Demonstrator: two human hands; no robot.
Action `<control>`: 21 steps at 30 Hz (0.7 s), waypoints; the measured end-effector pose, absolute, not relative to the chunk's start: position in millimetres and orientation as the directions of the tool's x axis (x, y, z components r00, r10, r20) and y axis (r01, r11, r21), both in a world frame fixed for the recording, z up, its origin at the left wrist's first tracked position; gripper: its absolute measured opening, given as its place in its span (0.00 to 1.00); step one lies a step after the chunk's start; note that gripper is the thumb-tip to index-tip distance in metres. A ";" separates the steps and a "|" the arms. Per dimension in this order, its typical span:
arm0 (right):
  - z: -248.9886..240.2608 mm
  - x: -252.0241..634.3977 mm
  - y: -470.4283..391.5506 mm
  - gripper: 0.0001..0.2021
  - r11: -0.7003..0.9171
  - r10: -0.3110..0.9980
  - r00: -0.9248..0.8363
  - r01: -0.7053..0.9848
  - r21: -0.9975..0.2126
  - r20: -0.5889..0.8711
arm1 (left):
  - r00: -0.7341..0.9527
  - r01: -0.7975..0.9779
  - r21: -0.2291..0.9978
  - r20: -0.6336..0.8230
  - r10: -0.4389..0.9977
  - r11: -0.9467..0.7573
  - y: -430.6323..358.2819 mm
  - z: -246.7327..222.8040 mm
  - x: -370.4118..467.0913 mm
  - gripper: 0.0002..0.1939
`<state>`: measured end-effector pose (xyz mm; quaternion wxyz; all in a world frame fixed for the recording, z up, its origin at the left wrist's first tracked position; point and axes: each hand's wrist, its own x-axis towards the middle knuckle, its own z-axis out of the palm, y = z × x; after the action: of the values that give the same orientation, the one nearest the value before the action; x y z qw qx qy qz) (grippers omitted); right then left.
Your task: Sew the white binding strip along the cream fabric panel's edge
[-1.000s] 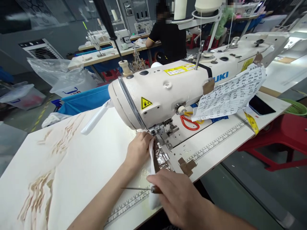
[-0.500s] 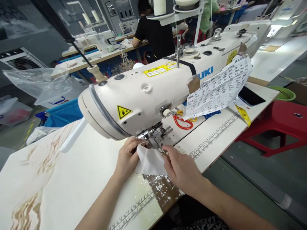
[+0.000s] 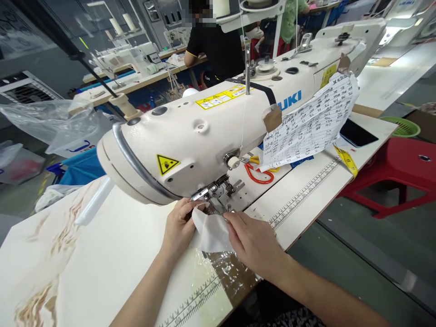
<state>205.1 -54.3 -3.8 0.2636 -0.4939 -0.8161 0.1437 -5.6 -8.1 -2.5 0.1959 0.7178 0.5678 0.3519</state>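
Note:
A small piece of white fabric lies under the needle area of a cream sewing machine. My left hand pinches the fabric's left edge close to the presser foot. On the other side, my right hand is closed with thumb and forefinger together at the fabric's right edge, beside the metal guide. A small metallic thing shows at these fingertips, too small to name. The fabric's far edge is hidden under the machine head.
Red-handled scissors lie behind the needle area. A handwritten sheet hangs on the machine, near a phone and a yellow tape measure. Stacked cream fabric pieces lie at left. A red stool stands right; a person sits beyond.
My right hand has shifted slightly left, toward the presser foot, and the fabric between my hands looks narrower and more bunched. The view has shifted a little.

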 end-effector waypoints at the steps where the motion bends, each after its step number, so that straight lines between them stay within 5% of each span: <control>1: -4.2 204.9 -54.2 0.14 0.472 0.881 -0.372 0.731 -0.493 0.293 | 0.107 0.678 0.680 0.284 0.953 -0.279 -8.0 -2.9 -5.7 0.11; 21: -3.4 200.0 -54.2 0.14 0.471 0.879 -0.362 0.765 -0.440 0.311 | 0.193 0.731 0.576 0.339 0.921 -0.366 -7.4 -6.9 -3.1 0.12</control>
<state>200.0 -54.2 -3.4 0.2580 -0.5025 -0.8178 0.1103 -3.1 -7.4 -6.9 0.1447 0.7588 0.5443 0.3271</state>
